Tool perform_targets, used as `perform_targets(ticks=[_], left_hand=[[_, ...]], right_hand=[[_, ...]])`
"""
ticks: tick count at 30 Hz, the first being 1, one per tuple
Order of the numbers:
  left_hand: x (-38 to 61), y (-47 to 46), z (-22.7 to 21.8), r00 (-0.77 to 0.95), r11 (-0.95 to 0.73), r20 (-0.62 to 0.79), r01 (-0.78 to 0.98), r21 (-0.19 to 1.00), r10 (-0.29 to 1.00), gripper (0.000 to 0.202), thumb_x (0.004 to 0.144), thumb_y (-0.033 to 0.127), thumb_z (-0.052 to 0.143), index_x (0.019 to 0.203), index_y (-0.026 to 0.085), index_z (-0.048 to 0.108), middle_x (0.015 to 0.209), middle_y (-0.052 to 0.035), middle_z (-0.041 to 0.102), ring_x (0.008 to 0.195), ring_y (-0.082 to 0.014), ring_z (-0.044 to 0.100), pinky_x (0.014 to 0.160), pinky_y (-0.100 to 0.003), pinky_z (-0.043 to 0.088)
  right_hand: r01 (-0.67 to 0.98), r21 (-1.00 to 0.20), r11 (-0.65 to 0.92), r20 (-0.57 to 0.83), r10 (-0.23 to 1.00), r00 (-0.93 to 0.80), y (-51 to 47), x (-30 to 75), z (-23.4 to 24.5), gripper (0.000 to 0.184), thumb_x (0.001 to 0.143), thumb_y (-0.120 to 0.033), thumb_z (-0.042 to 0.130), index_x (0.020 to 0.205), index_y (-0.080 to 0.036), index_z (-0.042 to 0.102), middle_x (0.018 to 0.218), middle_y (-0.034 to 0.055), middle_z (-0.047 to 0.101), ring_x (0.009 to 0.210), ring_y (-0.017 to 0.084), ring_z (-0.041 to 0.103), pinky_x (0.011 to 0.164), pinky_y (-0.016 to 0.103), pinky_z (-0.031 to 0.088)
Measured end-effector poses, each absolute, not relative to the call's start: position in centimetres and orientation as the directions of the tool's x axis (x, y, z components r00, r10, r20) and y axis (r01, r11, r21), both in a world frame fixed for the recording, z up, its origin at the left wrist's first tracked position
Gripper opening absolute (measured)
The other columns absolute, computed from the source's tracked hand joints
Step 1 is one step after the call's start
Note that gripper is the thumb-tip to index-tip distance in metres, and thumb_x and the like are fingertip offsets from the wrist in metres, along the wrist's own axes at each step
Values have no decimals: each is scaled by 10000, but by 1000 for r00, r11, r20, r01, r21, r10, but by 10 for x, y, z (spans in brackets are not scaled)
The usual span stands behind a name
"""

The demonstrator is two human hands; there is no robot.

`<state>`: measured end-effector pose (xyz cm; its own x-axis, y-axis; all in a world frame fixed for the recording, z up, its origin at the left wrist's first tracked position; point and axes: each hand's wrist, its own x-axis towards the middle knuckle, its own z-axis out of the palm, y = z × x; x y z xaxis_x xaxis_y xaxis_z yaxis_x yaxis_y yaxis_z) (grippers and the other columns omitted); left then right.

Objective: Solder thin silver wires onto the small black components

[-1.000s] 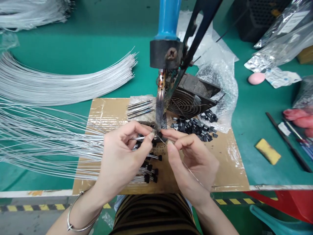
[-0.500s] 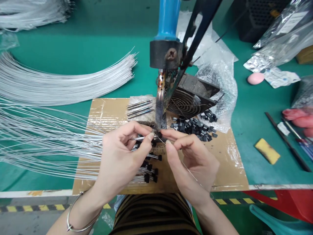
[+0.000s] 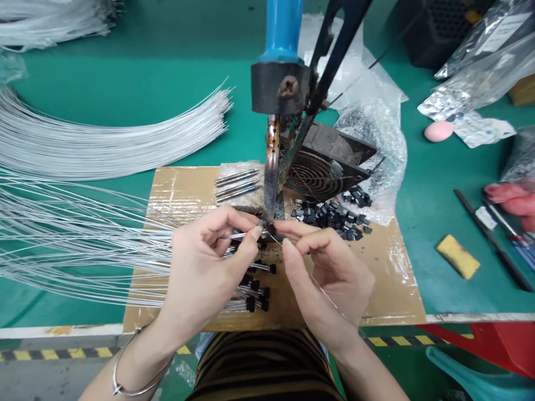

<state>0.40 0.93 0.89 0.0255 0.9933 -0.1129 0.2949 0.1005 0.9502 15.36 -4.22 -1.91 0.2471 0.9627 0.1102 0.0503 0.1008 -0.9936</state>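
My left hand [image 3: 209, 267] is closed in a pinch on a thin grey cable just under the tip of the soldering iron [image 3: 271, 178]. Opposite it, my right hand [image 3: 330, 273] pinches a fine solder wire [image 3: 324, 292], whose end reaches the spot below the tip. The fingertips of both hands nearly meet there, and the joint itself is too small to make out. Under and beside my left hand lie several grey cables [image 3: 104, 250] with black connectors [image 3: 251, 303] on their ends. A pile of small black connector pieces [image 3: 330, 217] lies beyond my right hand.
A black fan [image 3: 321, 172] stands behind the iron, with bubble wrap [image 3: 384, 150] beside it. Several metal tips rest on a pale pad [image 3: 242, 189]. A large cable bundle [image 3: 125, 145] lies at the left. A yellow sponge [image 3: 457, 256] sits at the right, on the green mat.
The view has shifted slightly. Both hands keep their pinches below the iron's tip, with hardly any visible movement.
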Motion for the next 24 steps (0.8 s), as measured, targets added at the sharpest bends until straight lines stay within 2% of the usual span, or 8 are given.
perform_targets(ticks=[5,14,24], left_hand=[[3,8,6,32,100,-116,317,943,993,120,847,149,794,764,207,729,813,4,785,604,-101,612,503,-227,400],[4,4,3,19,82,-92,311,947,996,102,853,158,773,780,215,733,836,3,791,731,-136,709,596,-209,511],[9,3,5,-21,36,-30,380,924,999,97,851,156,746,774,210,726,830,4,782,736,-126,692,561,-189,481]], right_hand=[[68,-993,97,111,964,243,-42,155,-19,194,962,-82,700,882,-250,647,1184,60,824,1159,229,783,1023,383,611],[65,-991,116,129,956,262,-43,152,-23,192,964,-68,700,898,-243,660,1175,39,819,1162,200,780,1030,333,595],[82,-986,145,163,948,273,-42,151,-24,208,938,-42,715,896,-240,669,1159,22,821,1129,183,790,1000,304,602]])
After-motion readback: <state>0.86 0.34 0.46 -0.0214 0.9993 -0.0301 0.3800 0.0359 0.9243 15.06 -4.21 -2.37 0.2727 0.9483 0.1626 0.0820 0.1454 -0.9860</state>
